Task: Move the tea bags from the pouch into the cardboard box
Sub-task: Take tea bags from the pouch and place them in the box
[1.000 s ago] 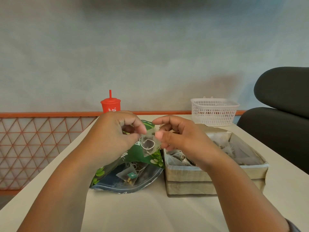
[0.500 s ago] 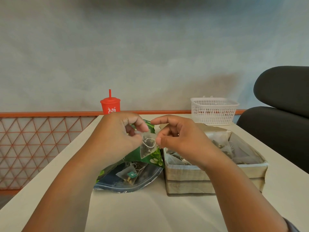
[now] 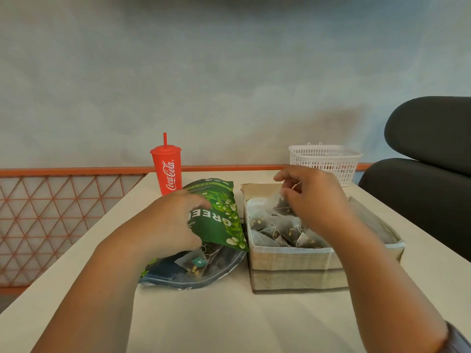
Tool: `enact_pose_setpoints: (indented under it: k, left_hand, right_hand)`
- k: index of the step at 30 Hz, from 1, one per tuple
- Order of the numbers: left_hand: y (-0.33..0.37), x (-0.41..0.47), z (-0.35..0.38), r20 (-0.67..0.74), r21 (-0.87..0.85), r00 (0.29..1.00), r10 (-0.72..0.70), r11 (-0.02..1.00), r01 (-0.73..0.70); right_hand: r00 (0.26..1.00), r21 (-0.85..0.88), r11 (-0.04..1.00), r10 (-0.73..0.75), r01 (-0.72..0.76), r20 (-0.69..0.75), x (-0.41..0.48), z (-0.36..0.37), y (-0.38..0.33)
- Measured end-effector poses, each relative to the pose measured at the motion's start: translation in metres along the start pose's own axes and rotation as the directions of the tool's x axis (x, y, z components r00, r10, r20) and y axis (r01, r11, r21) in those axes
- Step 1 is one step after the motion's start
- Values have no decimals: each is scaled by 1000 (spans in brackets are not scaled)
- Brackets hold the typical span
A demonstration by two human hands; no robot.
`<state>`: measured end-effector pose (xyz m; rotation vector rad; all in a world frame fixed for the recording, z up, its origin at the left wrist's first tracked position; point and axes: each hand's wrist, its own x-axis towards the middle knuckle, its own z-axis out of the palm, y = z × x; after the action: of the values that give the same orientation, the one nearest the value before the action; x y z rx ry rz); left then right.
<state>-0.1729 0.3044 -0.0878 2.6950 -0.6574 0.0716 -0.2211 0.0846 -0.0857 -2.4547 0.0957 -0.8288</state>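
Just above the cardboard box (image 3: 293, 266), the right hand (image 3: 313, 197) is holding a tea bag (image 3: 277, 202), its grip pinching the mesh between thumb and fingertips, while more tea bags (image 3: 283, 230) are lying heaped inside. The left hand (image 3: 173, 222) is curling its grip over the green pouch (image 3: 221, 212), which is lying on the bench (image 3: 229, 314) just beside the box, with a single bag (image 3: 193, 263) showing in its open mouth. A red cup (image 3: 167, 169) and a white basket (image 3: 323, 159) are standing at the far edge.
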Motion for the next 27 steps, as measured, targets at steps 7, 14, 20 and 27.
enact_pose_setpoints:
  k: [7,14,20,27]
  left_hand:
    - [-8,5,12,47,108,995,-86,991,81]
    - [-11,10,18,-135,103,990,-37,993,51]
    - [-8,14,15,-366,12,929,46,999,-44]
    - [-5,13,10,-563,-12,819,112,989,-144]
  right_hand:
    - [994,-138,984,106,-109,-31,6,-22,33]
    - [976,-110,971,205,-212,-73,3,-51,59]
    - [960,-96,956,271,-277,-67,0,-56,78]
    - [959,-57,959,280,-278,31,2,-57,80]
